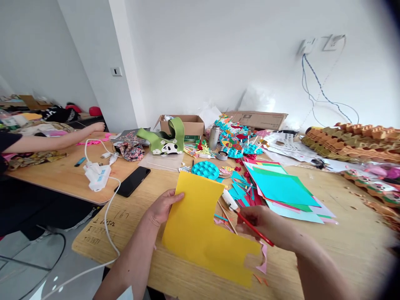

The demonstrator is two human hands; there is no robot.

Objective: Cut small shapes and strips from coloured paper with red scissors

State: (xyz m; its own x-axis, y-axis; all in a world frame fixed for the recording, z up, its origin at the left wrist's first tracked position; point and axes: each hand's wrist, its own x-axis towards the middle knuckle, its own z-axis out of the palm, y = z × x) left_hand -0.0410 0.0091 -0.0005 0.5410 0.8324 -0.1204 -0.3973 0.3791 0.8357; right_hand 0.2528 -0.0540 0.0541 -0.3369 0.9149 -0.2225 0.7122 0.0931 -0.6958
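our left hand (162, 207) pinches the left edge of the yellow paper (200, 227), thumb on top. our right hand (265, 225) is closed round a thin red stick (254, 229), pen or pencil we cannot tell. the hands are apart, with the sheet tilted over the table (343, 254) between them. a corner and a notch are already cut from its right side; most is whole. beyond lie a stack of coloured paper (281, 187) and a white tube (229, 200); far left, another person's arm (62, 139).
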